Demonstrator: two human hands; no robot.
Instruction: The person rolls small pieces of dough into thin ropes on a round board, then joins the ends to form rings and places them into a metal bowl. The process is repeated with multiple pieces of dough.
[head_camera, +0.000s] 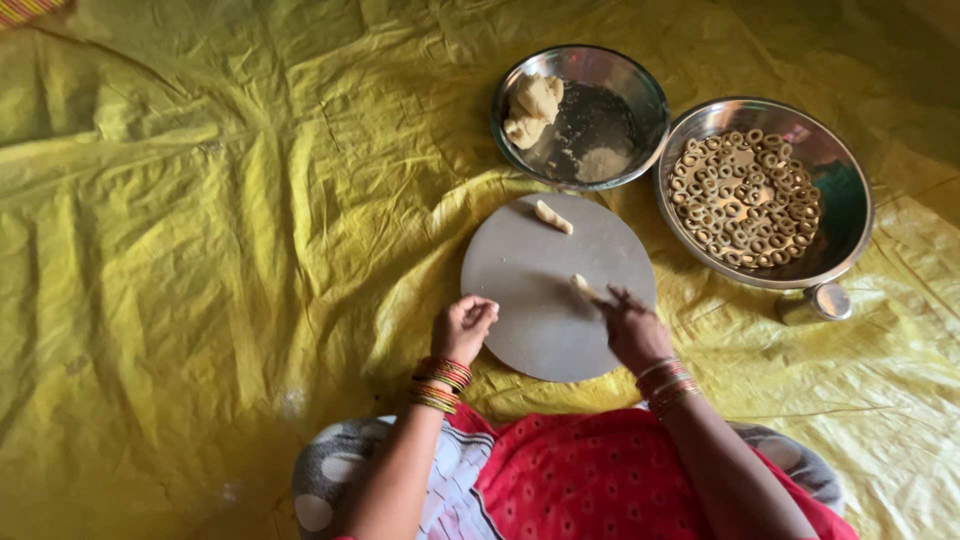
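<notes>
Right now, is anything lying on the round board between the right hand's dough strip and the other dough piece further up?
Nothing visible. The right hand pinches a dough strip; bare round board lies between it and the other dough piece.

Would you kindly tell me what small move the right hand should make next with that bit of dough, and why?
Probably curl it into a ring. The right hand pinches a thin dough strip over the round board, and the tray already holds many finished dough rings.

A crumpled yellow plastic sheet (200, 200) covers the floor.
</notes>
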